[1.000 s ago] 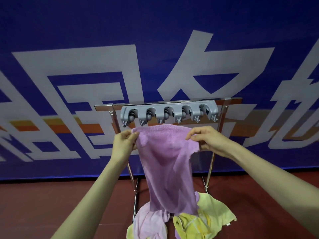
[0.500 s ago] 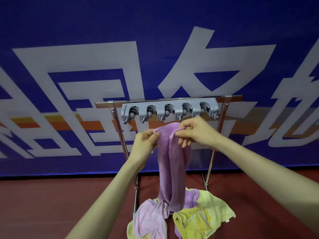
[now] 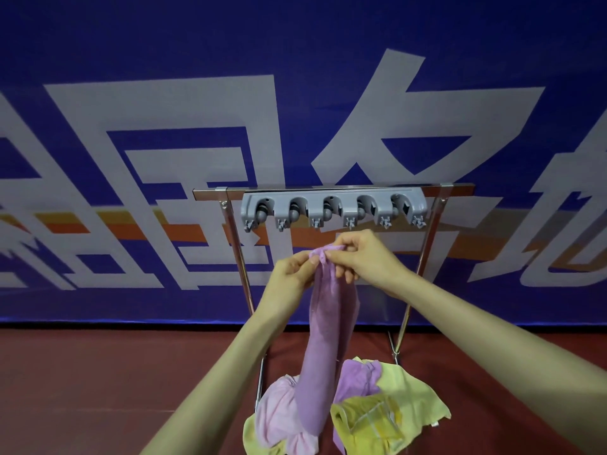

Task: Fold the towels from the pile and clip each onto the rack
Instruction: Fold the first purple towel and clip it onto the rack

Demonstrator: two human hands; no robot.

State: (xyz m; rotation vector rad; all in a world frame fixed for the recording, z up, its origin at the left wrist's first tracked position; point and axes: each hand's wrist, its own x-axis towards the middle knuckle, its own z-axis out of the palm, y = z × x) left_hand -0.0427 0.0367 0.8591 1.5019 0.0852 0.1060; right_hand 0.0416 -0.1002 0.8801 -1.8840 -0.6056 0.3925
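A purple towel [image 3: 323, 339] hangs folded lengthwise into a narrow strip. Both hands pinch its gathered top edge, my left hand [image 3: 292, 274] on the left side and my right hand [image 3: 364, 261] on the right, fingertips nearly touching. They hold it just below the grey clip rack [image 3: 333, 206], which has several empty clips along a steel stand. The towel's lower end reaches down over the pile of towels [image 3: 377, 412] on the floor, where pink, purple and yellow ones lie crumpled.
The steel stand's legs [image 3: 241, 267] run down on both sides of my arms. A blue banner with white characters [image 3: 295, 126] stands close behind the rack. Red floor [image 3: 98, 389] spreads around the pile.
My hands came together from a wide spread, folding the purple towel from a broad sheet into a narrow strip. The gathered top edge is now held closer under the rack.
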